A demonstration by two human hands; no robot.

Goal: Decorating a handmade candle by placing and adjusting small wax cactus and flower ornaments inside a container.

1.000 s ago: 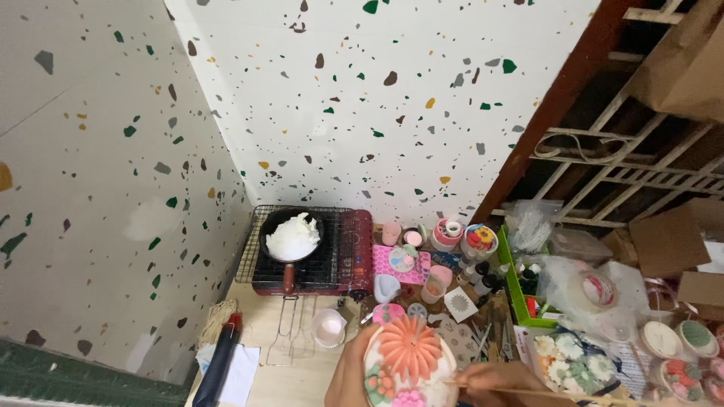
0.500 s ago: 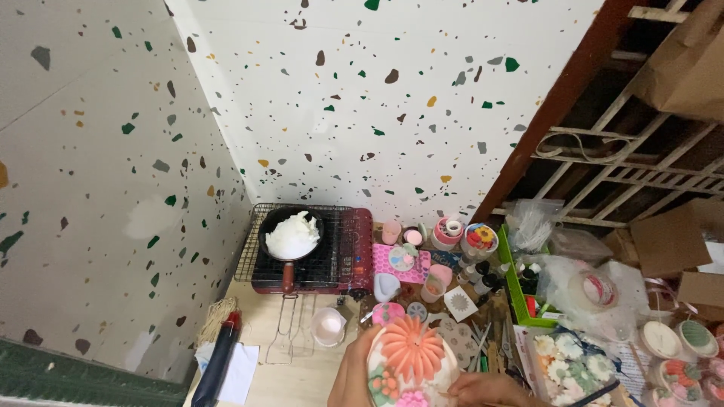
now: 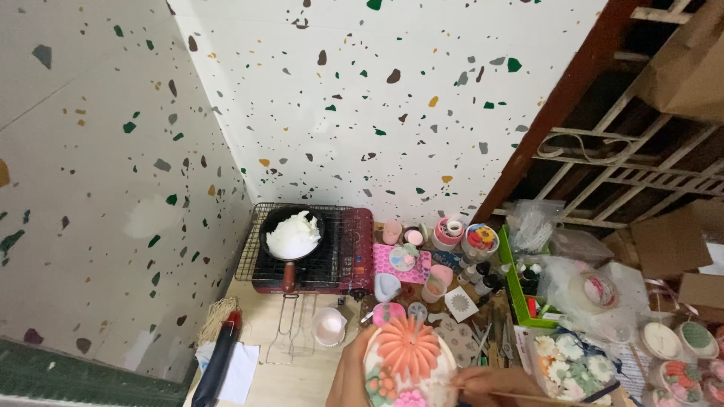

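**Flower piece cradled, stick back across the rim**

Against half a second earlier, the thin wooden stick (image 3: 528, 393) shows again as a long line running out to the right of the right hand's grip; before, only a short stub showed there. The round flower-decorated piece (image 3: 409, 360) sits a little lower in view, and the right hand has slid slightly lower and to the right along its rim. The stove and the pots beyond have not moved.

The left hand (image 3: 348, 377) comes up from the bottom edge, palm curved against the left side of the round piece, the grip wrapped on its wall and holding it tilted toward the camera. The big coral flower on its top faces up, with small pink and orange blossoms below it.

The right hand (image 3: 490, 383) lies low at the right rim of the piece, fingers pinched shut on the stick, whose near tip meets the rim beside the small blossoms.

Beyond the left grip, on the surface (image 3: 302, 380), stand a small white cup (image 3: 329, 326) and, farther off, a red camp stove (image 3: 313, 252) carrying a black pan (image 3: 291, 237) of white lumps. Right of the right grip lies a tray of pale flowers (image 3: 569, 362).
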